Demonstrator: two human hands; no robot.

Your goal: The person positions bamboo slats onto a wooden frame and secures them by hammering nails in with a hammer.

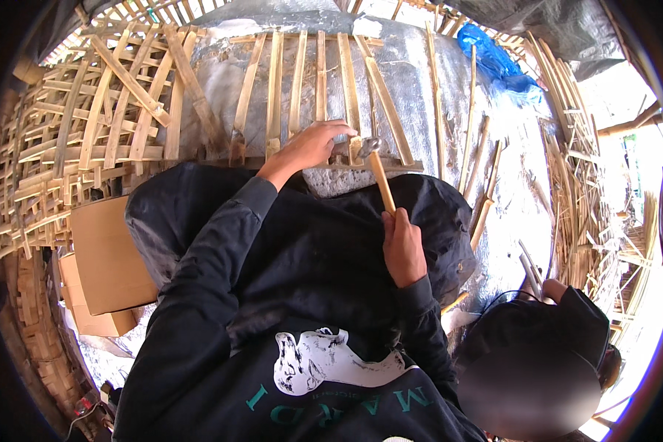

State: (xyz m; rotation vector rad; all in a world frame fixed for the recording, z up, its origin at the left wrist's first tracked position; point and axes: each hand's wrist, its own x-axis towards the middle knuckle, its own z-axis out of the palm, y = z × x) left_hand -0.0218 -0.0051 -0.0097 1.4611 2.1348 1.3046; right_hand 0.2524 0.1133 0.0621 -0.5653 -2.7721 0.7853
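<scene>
**Slat frame at 12 o'clock, hammer head beside left fingers**

Silver sheet (457, 118) is lying under everything, looks slick; expecting loose pieces to be sliding on it. Woven lattice panel (59, 158) is sitting at 10 o'clock.

Slat frame (321, 77) is lying at 12, pale slats fanning away from the near rail (401, 166) toward a far crosspiece (306, 38). Judging it light overall, stiff along each slat, springy at the joints; thin slat ends are probably risking splits. Best hold: the near rail close to a joint, both ends for lifting. Avoid lifting by one slat.

Stone block (331, 183) is sitting by the rail's 6 o'clock edge. Reads heavy, rough, hard; can't tell if the rail is bearing on it.

Left hand (311, 149) is reaching across the rail at 12, fingers bending by a slat end; can't tell if it's pinching anything.

Hammer (380, 179) is pointing head toward 11. Likely head-heavy, rigid; low handle is the spot.

Right hand (404, 247), at 4, is clenching exactly there.
</scene>
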